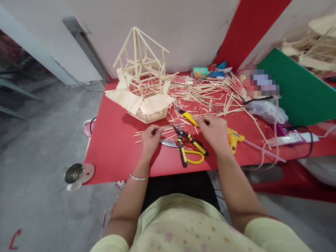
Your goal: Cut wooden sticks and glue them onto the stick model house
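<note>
My left hand (151, 137) rests on the red table (113, 150) with fingers curled, pinching the end of a thin wooden stick (168, 128). My right hand (213, 131) hovers to the right with fingers bent and pinched together near the stick's other end, just above a yellow cutter knife (189, 118). Between the hands lie yellow-handled snips (182, 145) and scissors (192, 156). A yellow glue gun (234, 137) lies just right of my right hand. Behind the hands stands a stick-built model house (141, 82).
Loose sticks (211, 93) litter the table's back. A plastic bag (266, 111), cables, and a power strip (295, 138) lie at right, beside a green board (301, 88). A steel cup (74, 174) sits on the floor at left.
</note>
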`<state>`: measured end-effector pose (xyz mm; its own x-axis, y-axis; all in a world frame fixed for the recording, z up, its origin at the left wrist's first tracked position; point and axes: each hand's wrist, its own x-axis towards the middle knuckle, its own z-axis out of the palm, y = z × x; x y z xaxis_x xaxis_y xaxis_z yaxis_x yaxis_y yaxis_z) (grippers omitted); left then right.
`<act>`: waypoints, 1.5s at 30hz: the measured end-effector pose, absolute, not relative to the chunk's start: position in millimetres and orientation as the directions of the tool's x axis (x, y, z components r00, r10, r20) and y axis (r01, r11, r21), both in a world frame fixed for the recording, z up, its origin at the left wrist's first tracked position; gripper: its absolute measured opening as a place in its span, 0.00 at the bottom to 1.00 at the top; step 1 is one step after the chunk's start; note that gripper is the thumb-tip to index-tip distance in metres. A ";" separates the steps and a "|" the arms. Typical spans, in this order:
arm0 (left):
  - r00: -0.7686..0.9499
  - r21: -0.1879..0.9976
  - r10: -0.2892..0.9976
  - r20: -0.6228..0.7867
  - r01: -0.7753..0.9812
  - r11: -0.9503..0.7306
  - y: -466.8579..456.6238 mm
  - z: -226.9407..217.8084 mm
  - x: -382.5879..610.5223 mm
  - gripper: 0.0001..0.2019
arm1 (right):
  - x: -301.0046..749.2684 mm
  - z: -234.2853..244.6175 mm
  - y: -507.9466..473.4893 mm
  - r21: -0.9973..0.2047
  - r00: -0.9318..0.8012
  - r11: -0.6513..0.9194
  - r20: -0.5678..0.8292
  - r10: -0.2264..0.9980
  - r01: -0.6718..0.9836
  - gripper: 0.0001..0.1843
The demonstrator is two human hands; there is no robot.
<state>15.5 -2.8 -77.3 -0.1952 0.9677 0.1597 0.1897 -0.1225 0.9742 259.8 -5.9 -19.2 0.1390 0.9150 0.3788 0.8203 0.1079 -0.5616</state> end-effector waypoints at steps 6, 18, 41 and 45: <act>-0.188 0.955 0.959 0.211 0.250 -0.161 -4.2 -79.5 16.9 0.14 | 258.8 -46.7 -18.7 -0.762 0.147 0.089 0.236 0.960 0.641 0.15; 0.189 0.901 0.909 0.372 0.159 -0.403 -16.0 -70.0 31.0 0.12 | 199.4 -45.9 -42.1 -0.939 -0.202 0.194 0.139 0.969 0.283 0.25; 0.218 0.988 0.974 0.061 -0.152 -0.028 -19.1 -59.3 24.1 0.15 | 196.6 -40.5 -39.3 -0.971 -0.187 0.189 0.161 0.969 0.147 0.19; 0.165 0.991 0.986 0.014 -0.135 0.009 -20.2 -60.7 22.3 0.14 | 194.3 -39.7 -43.7 -0.948 -0.185 0.224 0.184 0.965 0.227 0.19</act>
